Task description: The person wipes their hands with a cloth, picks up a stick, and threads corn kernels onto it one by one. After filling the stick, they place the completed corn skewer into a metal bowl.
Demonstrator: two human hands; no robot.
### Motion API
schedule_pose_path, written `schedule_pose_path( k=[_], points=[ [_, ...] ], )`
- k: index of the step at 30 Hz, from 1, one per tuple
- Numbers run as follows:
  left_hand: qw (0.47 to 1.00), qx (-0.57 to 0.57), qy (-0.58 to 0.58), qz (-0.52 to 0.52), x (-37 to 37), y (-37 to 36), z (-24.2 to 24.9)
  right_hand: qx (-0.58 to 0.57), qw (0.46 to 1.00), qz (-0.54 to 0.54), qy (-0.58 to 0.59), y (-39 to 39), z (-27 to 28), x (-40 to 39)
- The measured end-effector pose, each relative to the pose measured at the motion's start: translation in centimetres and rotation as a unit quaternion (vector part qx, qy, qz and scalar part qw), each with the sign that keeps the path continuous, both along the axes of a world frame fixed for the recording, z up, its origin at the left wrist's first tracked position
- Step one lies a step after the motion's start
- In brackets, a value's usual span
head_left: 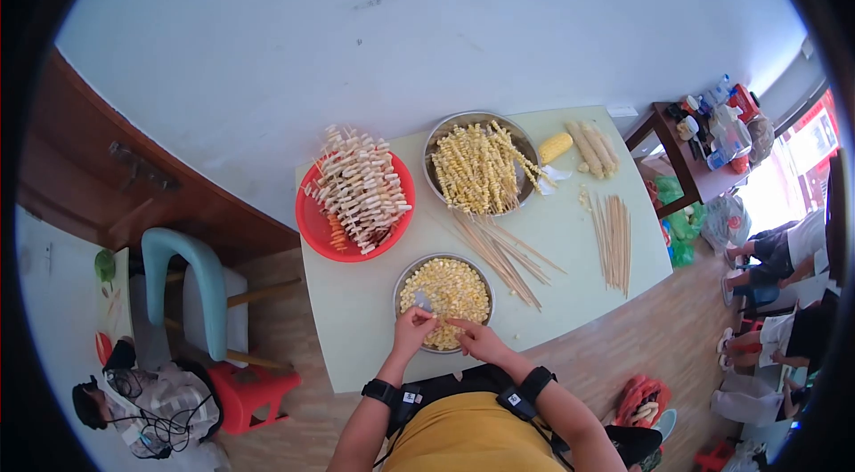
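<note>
Both of my hands are over the near edge of a metal bowl point(400, 283) full of loose yellow corn pieces point(459, 280). My left hand point(413, 329) has its fingertips pinched together at the left; what they hold, if anything, is too small to make out. My right hand point(478, 338) points its index finger toward the left one, the other fingers curled, and its grip is unclear. Behind the bowl, bare skewer sticks point(503, 258) reach out from a larger metal bowl point(434, 138) holding skewered corn pieces point(476, 165).
A red basin point(312, 236) with skewered white food point(361, 191) stands at the left of the table point(570, 272). Toward the right lie loose skewers point(612, 245), a corn cob point(555, 148) and a bagged bundle point(594, 150). Several people point(775, 338) are at far right; a chair point(187, 294) is left.
</note>
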State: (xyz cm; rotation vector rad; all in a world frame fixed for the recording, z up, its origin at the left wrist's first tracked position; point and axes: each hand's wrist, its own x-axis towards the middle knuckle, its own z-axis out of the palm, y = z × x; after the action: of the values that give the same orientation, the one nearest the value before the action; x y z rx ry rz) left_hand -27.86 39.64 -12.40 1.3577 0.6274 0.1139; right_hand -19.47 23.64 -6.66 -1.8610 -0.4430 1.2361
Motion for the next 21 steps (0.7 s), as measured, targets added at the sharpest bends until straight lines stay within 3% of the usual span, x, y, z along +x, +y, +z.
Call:
schedule_pose_path(
  k=[19, 21],
  points=[
    [1.000, -0.007, -0.011, 0.018, -0.2, -0.1, -0.4, 0.004, 1.000, 0.014, 0.021, 0.6, 0.3, 0.0],
    [0.999, 0.042, -0.008, 0.009, -0.2, -0.2, -0.4, -0.003, 1.000, 0.012, 0.028, 0.7, 0.6, 0.0]
  ],
)
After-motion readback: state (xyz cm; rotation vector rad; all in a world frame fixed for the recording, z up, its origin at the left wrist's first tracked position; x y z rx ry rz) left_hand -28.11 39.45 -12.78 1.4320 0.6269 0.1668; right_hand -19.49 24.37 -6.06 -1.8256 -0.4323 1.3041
